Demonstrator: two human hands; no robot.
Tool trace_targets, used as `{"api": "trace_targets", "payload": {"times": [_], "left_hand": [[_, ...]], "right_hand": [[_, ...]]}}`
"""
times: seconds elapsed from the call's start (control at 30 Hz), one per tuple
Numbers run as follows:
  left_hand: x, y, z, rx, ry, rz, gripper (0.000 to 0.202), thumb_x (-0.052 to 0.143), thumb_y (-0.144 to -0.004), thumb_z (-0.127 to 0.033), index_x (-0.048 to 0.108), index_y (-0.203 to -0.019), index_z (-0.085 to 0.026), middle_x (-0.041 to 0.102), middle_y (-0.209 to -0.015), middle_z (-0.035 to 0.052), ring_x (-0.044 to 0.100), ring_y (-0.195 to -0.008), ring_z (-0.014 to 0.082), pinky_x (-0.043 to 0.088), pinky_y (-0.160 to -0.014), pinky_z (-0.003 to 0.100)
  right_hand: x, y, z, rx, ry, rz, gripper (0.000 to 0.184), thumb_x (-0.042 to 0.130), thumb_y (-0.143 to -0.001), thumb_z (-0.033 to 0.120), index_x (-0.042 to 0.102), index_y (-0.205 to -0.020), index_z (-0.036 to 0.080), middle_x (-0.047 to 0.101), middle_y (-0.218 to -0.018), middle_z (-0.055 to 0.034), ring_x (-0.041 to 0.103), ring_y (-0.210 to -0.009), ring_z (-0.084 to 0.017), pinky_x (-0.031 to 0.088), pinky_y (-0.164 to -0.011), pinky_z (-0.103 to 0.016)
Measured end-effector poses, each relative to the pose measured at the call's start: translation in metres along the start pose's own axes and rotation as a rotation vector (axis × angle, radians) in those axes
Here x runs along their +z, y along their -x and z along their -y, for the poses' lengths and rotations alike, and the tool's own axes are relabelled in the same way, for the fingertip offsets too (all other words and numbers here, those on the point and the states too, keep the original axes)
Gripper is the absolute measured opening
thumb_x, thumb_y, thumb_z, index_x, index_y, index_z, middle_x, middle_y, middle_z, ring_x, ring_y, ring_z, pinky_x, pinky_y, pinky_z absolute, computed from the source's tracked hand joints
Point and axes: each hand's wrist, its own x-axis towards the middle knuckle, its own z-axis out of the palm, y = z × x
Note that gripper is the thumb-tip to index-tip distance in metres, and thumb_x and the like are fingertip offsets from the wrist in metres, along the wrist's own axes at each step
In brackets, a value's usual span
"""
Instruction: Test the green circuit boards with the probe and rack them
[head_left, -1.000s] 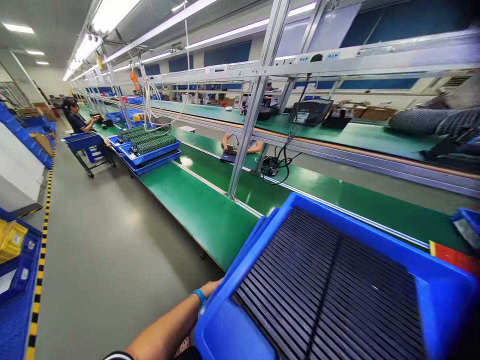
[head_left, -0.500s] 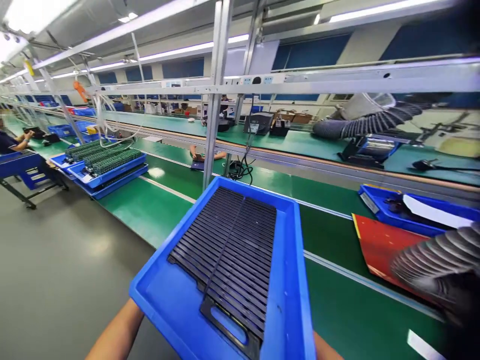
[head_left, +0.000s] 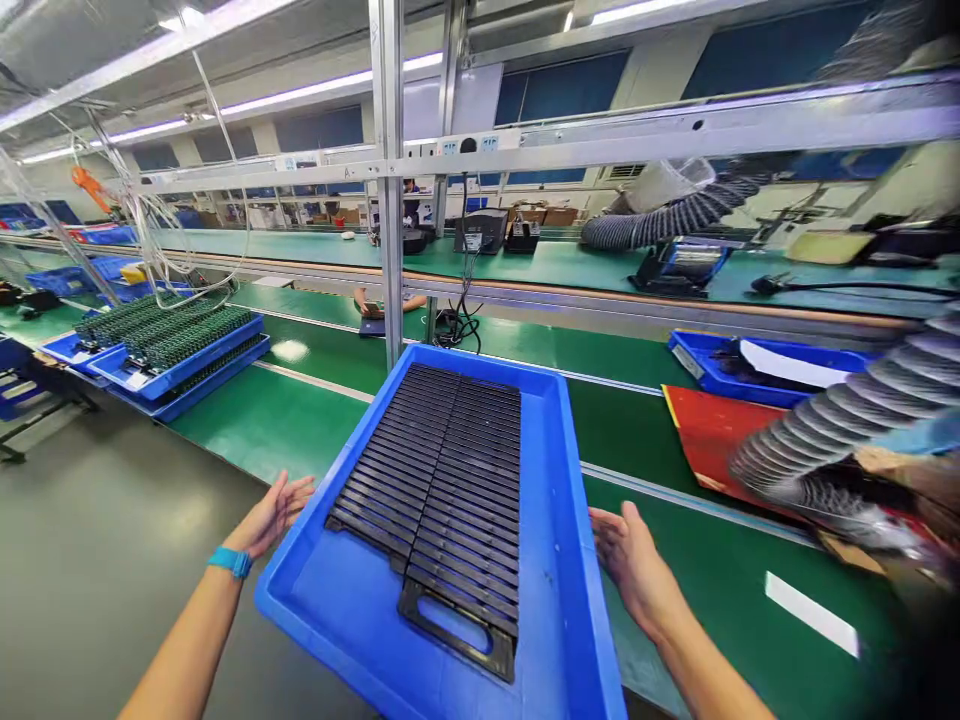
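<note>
Left hand point(head_left: 270, 515), right hand point(head_left: 634, 570) now off the blue tray point(head_left: 559, 560), long axis forward

Both hands were wide open here, fingers spread and palms turned in toward each other, sitting well apart. The left hand point(head_left: 270, 515) rode a bit higher in view than the right hand point(head_left: 634, 565), and neither one was gripping anything. The left forearm point(head_left: 184, 635) came up from the bottom left corner, with a blue wristband point(head_left: 230, 562) on the wrist. The right forearm point(head_left: 712, 675) came in from the bottom right, bare too.
</note>
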Motion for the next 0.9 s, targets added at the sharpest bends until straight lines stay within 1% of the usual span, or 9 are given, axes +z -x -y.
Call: {"api": "trace_targets", "payload": {"times": [0.07, 0.13, 0.2, 0.3, 0.4, 0.53, 0.63, 0.77, 0.9], "left_hand": [[0.000, -0.005, -0.019, 0.019, -0.047, 0.049, 0.050, 0.069, -0.078, -0.055, 0.066, -0.107, -0.015, 0.070, -0.103, 0.0091, 0.065, -0.097, 0.0276, 0.050, -0.086, 0.041], [0.008, -0.007, -0.031, 0.050, -0.103, 0.080, 0.055, 0.080, -0.062, -0.052, 0.069, -0.100, -0.015, 0.072, -0.095, 0.0080, 0.066, -0.091, 0.0300, 0.051, -0.081, 0.039], [0.020, -0.007, -0.040, 0.102, -0.157, 0.070, 0.056, 0.085, -0.053, -0.047, 0.068, -0.096, -0.015, 0.072, -0.090, 0.0064, 0.067, -0.088, 0.0295, 0.051, -0.079, 0.037], [0.035, 0.001, -0.054, 0.183, -0.231, 0.042, 0.055, 0.083, -0.049, -0.043, 0.065, -0.093, -0.015, 0.072, -0.088, 0.0052, 0.066, -0.089, 0.0286, 0.050, -0.082, 0.036], [0.051, 0.021, -0.071, 0.225, -0.298, 0.058, 0.052, 0.080, -0.052, -0.044, 0.065, -0.093, -0.015, 0.073, -0.089, 0.0055, 0.066, -0.091, 0.0295, 0.049, -0.085, 0.037], [0.089, 0.055, -0.079, 0.257, -0.370, 0.088, 0.049, 0.076, -0.060, -0.046, 0.064, -0.097, -0.017, 0.073, -0.094, 0.0054, 0.065, -0.095, 0.0295, 0.047, -0.089, 0.037], [0.137, 0.073, -0.068, 0.283, -0.407, 0.133, 0.045, 0.073, -0.063, -0.047, 0.064, -0.098, -0.019, 0.072, -0.098, 0.0051, 0.065, -0.097, 0.0291, 0.048, -0.089, 0.037], [0.219, 0.079, -0.034, 0.317, -0.441, 0.204, 0.042, 0.068, -0.069, -0.045, 0.064, -0.102, -0.018, 0.071, -0.103, 0.0055, 0.064, -0.099, 0.0281, 0.048, -0.089, 0.036], [0.306, 0.075, 0.017, 0.311, -0.491, 0.233, 0.034, 0.063, -0.080, -0.037, 0.062, -0.107, -0.016, 0.069, -0.107, 0.0075, 0.063, -0.101, 0.0256, 0.048, -0.090, 0.035]], "right_hand": [[0.006, 0.007, 0.006, -0.014, 0.091, -0.008, 0.029, 0.060, -0.079, 0.048, 0.060, -0.076, 0.019, 0.065, -0.066, -0.0022, 0.064, -0.063, -0.019, 0.051, -0.056, -0.029], [0.014, 0.010, 0.013, -0.021, 0.155, -0.051, 0.020, 0.069, -0.068, 0.034, 0.054, -0.064, 0.020, 0.059, -0.055, 0.0019, 0.058, -0.053, -0.016, 0.045, -0.050, -0.026], [0.020, 0.008, 0.021, -0.013, 0.177, -0.117, 0.021, 0.068, -0.064, 0.021, 0.048, -0.058, 0.021, 0.053, -0.048, 0.0051, 0.053, -0.047, -0.014, 0.039, -0.046, -0.024], [0.018, 0.004, 0.030, 0.016, 0.201, -0.183, 0.021, 0.066, -0.073, 0.019, 0.049, -0.060, 0.019, 0.052, -0.050, 0.0064, 0.050, -0.046, -0.011, 0.039, -0.047, -0.023], [-0.005, 0.010, 0.033, 0.053, 0.213, -0.197, 0.019, 0.061, -0.088, 0.028, 0.058, -0.076, 0.014, 0.057, -0.066, 0.0044, 0.052, -0.052, -0.008, 0.044, -0.051, -0.022], [-0.062, 0.037, 0.022, 0.068, 0.207, -0.201, 0.020, 0.058, -0.091, 0.032, 0.060, -0.087, 0.013, 0.060, -0.075, 0.0023, 0.055, -0.059, -0.008, 0.047, -0.054, -0.022], [-0.120, 0.054, 0.006, 0.073, 0.189, -0.221, 0.012, 0.063, -0.083, 0.023, 0.059, -0.078, 0.014, 0.057, -0.064, 0.0044, 0.053, -0.053, -0.009, 0.044, -0.052, -0.022], [-0.208, 0.055, -0.021, 0.084, 0.171, -0.252, 0.009, 0.062, -0.068, 0.020, 0.057, -0.061, 0.018, 0.058, -0.050, 0.0021, 0.054, -0.047, -0.014, 0.042, -0.050, -0.026], [-0.290, 0.042, -0.053, 0.077, 0.191, -0.242, 0.011, 0.059, -0.063, 0.024, 0.055, -0.053, 0.020, 0.059, -0.048, -0.0007, 0.054, -0.047, -0.017, 0.042, -0.052, -0.029]]}}
